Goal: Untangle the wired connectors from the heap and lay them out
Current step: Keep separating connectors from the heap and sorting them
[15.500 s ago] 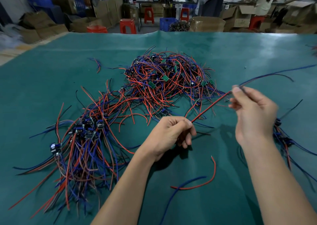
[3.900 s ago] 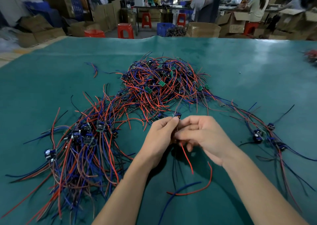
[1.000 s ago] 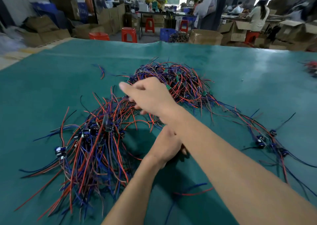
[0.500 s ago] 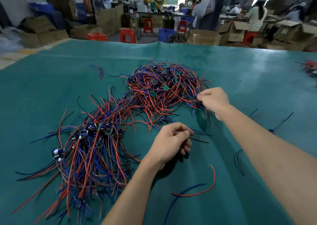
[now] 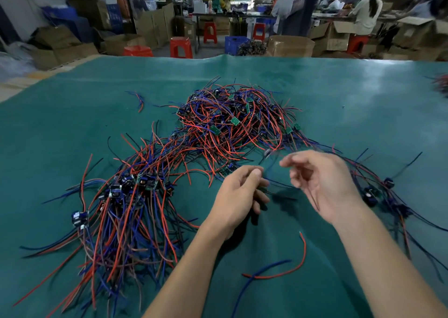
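Both hands [image 5: 242,191] [image 5: 322,184] just before heap [image 5: 232,126]

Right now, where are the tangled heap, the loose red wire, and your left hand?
tangled heap of red and blue wires [image 5: 232,126], head view, its middle.
loose curved red wire [image 5: 294,268], head view, mid-length.
left hand [image 5: 238,196], head view, its back.

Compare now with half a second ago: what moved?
The right hand pulled back from the heap's right edge toward the left hand, fingers loosely spread, motion-blurred; whether it holds a wire is unclear. The left hand keeps its grip on thin wires. The laid-out bundle and loose red wire stayed put.
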`<state>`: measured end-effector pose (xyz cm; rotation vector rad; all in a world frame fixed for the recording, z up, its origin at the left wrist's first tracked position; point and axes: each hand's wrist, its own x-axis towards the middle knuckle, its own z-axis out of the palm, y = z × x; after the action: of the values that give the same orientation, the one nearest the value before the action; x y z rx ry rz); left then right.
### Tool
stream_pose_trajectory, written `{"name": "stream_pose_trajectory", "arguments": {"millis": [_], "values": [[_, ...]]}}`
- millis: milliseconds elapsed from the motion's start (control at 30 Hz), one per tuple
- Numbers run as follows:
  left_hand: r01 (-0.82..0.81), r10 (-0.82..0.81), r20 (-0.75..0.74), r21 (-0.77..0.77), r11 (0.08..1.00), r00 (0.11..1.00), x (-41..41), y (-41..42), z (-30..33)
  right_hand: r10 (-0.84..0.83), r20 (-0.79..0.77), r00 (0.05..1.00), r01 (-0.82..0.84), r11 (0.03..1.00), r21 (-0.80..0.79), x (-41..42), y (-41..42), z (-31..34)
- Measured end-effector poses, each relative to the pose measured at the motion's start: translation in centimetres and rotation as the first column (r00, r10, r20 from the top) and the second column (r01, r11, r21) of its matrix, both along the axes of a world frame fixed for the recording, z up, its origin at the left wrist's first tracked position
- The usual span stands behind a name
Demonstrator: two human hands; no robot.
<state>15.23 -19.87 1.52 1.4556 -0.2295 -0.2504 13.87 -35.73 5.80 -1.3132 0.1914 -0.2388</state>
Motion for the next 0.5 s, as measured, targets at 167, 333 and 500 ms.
{"name": "stream_pose_trajectory", "arguments": {"millis": [167,333,500], "values": [[-0.043,0.018,-0.128,-0.191,0.981,0.992,0.3,0.2,0.2,0.148,-0.023,0.989,-0.142,0.873,-0.466,-0.2,1.9,-1.5],[-0.076,0.053,-0.111,-0.207,0.975,0.992,0.2,0.2,0.6,0.242,-0.015,0.970,-0.210,0.805,-0.554,-0.4,2.3,-2.0],[-0.094,0.088,-0.045,-0.152,0.984,0.995,-0.1,0.3,0.3,0.420,-0.051,0.906,-0.400,0.813,-0.423,-0.7,2.9,-1.6]]}}
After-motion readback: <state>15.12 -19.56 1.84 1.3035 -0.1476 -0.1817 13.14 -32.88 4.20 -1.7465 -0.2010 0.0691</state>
